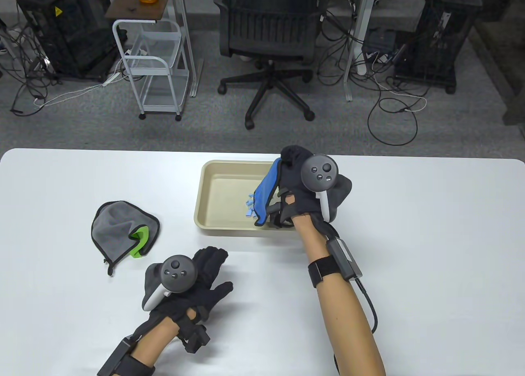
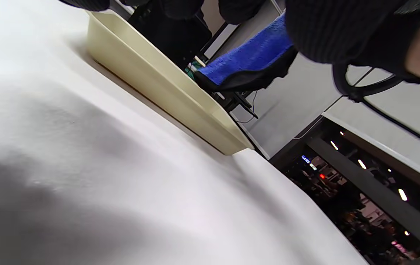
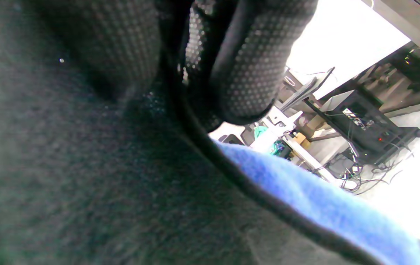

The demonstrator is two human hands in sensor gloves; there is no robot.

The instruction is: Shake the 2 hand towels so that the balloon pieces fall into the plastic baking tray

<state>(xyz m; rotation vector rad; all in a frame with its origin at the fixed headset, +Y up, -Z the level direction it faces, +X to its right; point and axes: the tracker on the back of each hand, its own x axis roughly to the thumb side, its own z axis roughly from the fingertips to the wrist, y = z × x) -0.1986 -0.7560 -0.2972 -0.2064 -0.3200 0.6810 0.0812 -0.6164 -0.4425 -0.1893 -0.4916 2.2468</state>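
The plastic baking tray [image 1: 213, 195] is a shallow beige rectangle with rounded corners and a smooth, slightly glossy rolled rim, sitting flat on the matte white surface [image 1: 410, 228]; its long axis runs left to right in the table view. In the left wrist view its outer wall [image 2: 151, 73] shows as plain, thick, cream plastic.

Over the tray's right end the right hand [image 1: 305, 187] bunches the blue towel [image 1: 265, 191], a soft napped cloth, blue on one face and dark grey on the other, edged with black stitched binding. That grip is clamped on the cloth: the right wrist view shows dotted glove fingers [image 3: 246, 73] curled tight against the grey pile, with the black hem and blue face [image 3: 305, 191] just below. The towel hangs on a slant, its long axis running from the far upper right near the fingers down to its lower corner, which points at the tray's near wall. Small light-blue balloon pieces [image 1: 249, 206], thin and ragged, cluster at the towel's left edge above the tray floor; whether they touch the cloth I cannot tell.

Left of the tray, well apart from it, the grey towel [image 1: 121, 228] lies crumpled in a rounded heap on the surface, black-bound, with a bright green patch [image 1: 141, 241] showing on the side nearer the tray.

Nearer than the tray, the left hand [image 1: 192, 279] rests on the surface, fingers relaxed and spread, its grip holding nothing.
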